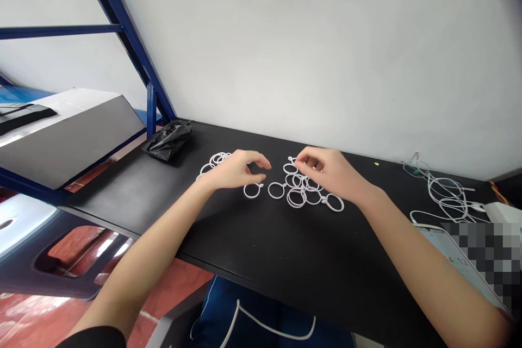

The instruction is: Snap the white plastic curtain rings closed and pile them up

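Several white plastic rings lie on a black table (pixel 285 250). One heap of rings (pixel 299 190) sits under and in front of my right hand (pixel 328 171), whose fingers are bent and pinched at a ring at the heap's far edge. A second bunch of rings (pixel 214 162) lies behind my left hand (pixel 236 169). My left hand hovers with fingers curled, thumb and forefinger close together just above a single ring (pixel 253 191). Another lone ring (pixel 276 190) lies between the hands.
A crumpled black plastic bag (pixel 168 141) sits at the table's far left corner. White cables (pixel 444 193) and a phone (pixel 444 244) lie at the right. Blue metal frame bars (pixel 134 49) rise at the left. A white wall stands behind the table.
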Motion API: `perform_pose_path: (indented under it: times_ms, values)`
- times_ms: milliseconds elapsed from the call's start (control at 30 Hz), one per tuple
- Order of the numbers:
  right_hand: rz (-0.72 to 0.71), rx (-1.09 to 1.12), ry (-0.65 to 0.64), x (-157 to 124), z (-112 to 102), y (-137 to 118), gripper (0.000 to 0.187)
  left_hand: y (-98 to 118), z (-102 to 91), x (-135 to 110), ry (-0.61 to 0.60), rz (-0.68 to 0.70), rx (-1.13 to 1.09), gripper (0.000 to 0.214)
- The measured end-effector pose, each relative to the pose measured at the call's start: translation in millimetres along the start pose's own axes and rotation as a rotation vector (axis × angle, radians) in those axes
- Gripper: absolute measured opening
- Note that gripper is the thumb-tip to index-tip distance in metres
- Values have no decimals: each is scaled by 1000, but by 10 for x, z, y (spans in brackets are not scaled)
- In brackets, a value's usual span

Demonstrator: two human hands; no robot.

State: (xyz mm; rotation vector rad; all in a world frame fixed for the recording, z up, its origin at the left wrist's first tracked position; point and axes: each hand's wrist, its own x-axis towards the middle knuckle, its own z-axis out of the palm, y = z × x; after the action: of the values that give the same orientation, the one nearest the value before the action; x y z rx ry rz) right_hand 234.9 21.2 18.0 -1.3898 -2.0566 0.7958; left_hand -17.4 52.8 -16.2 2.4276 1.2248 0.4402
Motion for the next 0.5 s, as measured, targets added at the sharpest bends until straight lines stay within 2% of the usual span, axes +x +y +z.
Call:
perform_pose_path:
  times_ms: [100,167,333,500]
  values:
    - [44,-226,-273,-9,3,52,11,-14,48,-1,-181,167,-125,37]
    - [62,-259,-350,-11,30,74,9,-33,114,14,-220,183,-148,39]
    - [53,-337,-424,-4,128,155,22,-59,260,51,-197,142,-155,38]
    - [58,-371,-426,17,197,220,27,-5,299,51,-87,144,-257,32]
